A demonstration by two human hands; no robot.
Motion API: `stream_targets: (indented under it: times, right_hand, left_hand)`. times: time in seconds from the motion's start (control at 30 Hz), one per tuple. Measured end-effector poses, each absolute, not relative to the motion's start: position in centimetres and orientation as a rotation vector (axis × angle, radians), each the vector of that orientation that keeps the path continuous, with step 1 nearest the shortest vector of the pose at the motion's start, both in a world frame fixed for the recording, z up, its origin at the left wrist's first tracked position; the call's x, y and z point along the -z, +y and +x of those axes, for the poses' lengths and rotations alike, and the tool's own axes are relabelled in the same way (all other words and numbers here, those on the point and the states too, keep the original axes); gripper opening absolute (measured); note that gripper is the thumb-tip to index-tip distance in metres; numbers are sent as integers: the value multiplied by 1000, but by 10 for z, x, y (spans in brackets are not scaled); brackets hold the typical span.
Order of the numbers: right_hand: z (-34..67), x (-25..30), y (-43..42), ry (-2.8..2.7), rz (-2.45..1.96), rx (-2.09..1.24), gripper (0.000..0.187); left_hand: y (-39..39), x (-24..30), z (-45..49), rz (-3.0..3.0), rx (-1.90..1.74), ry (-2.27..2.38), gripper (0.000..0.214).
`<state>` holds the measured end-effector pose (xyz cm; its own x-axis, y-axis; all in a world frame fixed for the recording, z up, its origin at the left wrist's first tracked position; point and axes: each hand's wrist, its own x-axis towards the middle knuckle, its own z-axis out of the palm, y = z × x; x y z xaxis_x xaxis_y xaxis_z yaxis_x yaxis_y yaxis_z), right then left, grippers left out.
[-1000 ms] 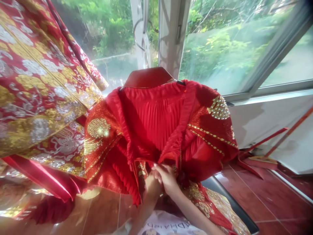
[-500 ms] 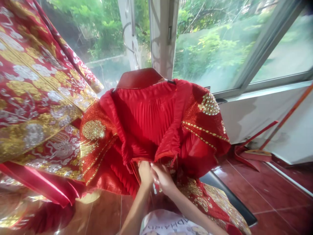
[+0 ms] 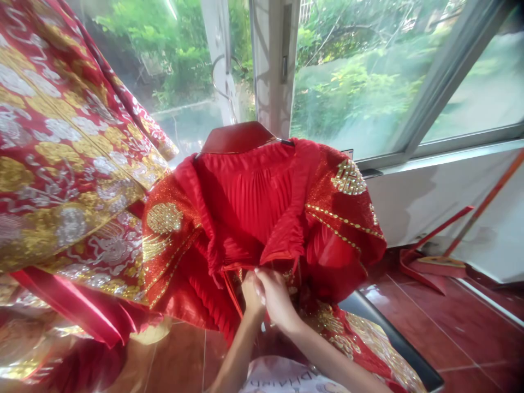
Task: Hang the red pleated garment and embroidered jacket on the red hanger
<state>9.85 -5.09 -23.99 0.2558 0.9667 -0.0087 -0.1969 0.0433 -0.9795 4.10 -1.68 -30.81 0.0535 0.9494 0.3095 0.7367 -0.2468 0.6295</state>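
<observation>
A red jacket (image 3: 249, 191) with pleated lining, glittering shoulders and gold beadwork hangs open-necked in front of me. Its stiff red collar (image 3: 239, 137) sits at the top, below a metal hanger hook (image 3: 233, 112). My left hand (image 3: 252, 290) and my right hand (image 3: 276, 295) meet at the jacket's lower front, fingers closed and pressed together. They grip at the front of the jacket, but the exact part in the fingers is hidden. Gold-embroidered red cloth (image 3: 339, 327) spreads below and to the right of my hands.
Another red garment (image 3: 61, 142) with gold and silver embroidery hangs at left. Windows (image 3: 347, 93) stand behind the jacket. A black padded surface (image 3: 409, 355) lies under the cloth at right. A red dustpan-like object (image 3: 426, 267) rests on the red tiled floor (image 3: 450, 327).
The whole view has shifted slightly, so the jacket sits a little lower. My right hand has come further over my left, with both still together at the jacket's front.
</observation>
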Motion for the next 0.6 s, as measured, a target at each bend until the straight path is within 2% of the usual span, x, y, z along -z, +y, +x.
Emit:
stream_targets:
  times: [0.23, 0.37, 0.5, 0.6]
  right_hand:
    - [101, 209, -45, -766, -1068, -1124, 36]
    - [107, 194, -45, -765, -1007, -1186, 36]
    - [111, 197, -50, -781, -1018, -1228, 39]
    - [107, 204, -54, -776, -1015, -1208, 39]
  left_hand:
    - [-14, 304, 48, 2076, -1005, 1713, 22]
    - [-14, 296, 44, 2133, -1009, 1686, 18]
    - [-10, 285, 37, 2176, -1055, 1650, 14]
    - [-6, 280, 36, 2168, -1056, 1633, 19]
